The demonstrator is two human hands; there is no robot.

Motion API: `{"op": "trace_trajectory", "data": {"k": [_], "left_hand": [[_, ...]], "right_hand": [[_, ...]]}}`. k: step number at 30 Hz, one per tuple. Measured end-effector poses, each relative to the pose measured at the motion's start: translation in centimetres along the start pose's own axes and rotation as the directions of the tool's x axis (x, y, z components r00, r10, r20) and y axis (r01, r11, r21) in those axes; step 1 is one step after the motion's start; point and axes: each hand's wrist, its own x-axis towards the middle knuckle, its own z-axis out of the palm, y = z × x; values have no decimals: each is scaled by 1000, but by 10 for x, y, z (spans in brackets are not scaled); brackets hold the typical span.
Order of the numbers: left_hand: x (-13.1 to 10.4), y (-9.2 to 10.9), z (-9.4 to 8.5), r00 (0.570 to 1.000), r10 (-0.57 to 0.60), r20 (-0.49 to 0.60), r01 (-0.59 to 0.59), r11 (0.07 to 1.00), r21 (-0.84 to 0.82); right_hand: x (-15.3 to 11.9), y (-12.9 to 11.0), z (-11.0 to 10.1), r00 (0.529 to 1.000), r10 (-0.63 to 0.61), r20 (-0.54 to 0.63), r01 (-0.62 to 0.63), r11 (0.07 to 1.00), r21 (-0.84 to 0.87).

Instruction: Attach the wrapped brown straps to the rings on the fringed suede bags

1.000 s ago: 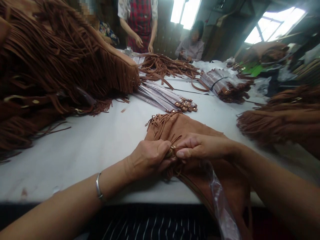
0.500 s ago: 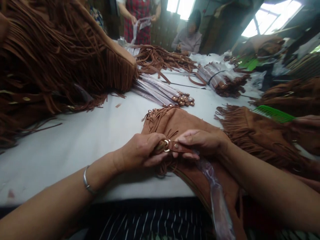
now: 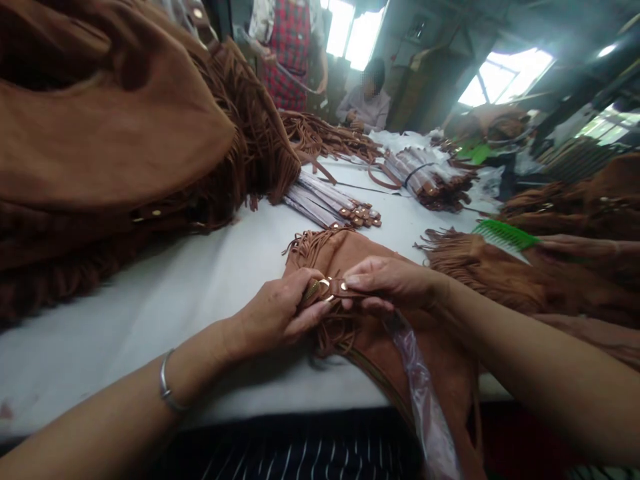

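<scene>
Since a moment ago, both hands have slid a little up the soft brown fringed suede bag (image 3: 370, 333), and a smooth brown bag top now fills the far left corner. At the left, the big heap of brown fringed bags (image 3: 115, 133) sits on the white table (image 3: 150, 313). Next comes the left hand (image 3: 280, 313), with a silver bangle (image 3: 167, 387) on its wrist. Its fingers pinch the gold metal ring (image 3: 323, 287) on the bag. Just beside it, the right hand (image 3: 390, 283) pinches the short brown strap end with round studs (image 3: 345, 288) that goes through the ring. The bag lies at the near edge of the table, partly hanging over it. A clear plastic wrap (image 3: 425, 400) trails off the strap. Further right, another person's hand (image 3: 575, 245) holds a green plastic comb (image 3: 503, 233) on a second brown fringed bag (image 3: 490, 270).
</scene>
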Motion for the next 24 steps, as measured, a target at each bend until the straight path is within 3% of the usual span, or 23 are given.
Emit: {"op": "trace_trajectory", "data": {"k": [5, 13, 19, 24], "left_hand": [[-1, 0, 2, 990, 140, -5, -136, 972, 191], [0, 0, 3, 948, 318, 28, -307, 883, 355], [-1, -1, 8, 948, 304, -97, -233, 866, 443], [4, 0, 8, 945, 324, -53, -274, 867, 417]], "right_hand": [[-1, -9, 7, 983, 49, -177, -78, 984, -160], [8, -1, -2, 999, -9, -34, 6, 995, -101], [7, 6, 3, 992, -14, -128, 5, 998, -65], [-1, -1, 10, 992, -60, -113, 46, 991, -126]]}}
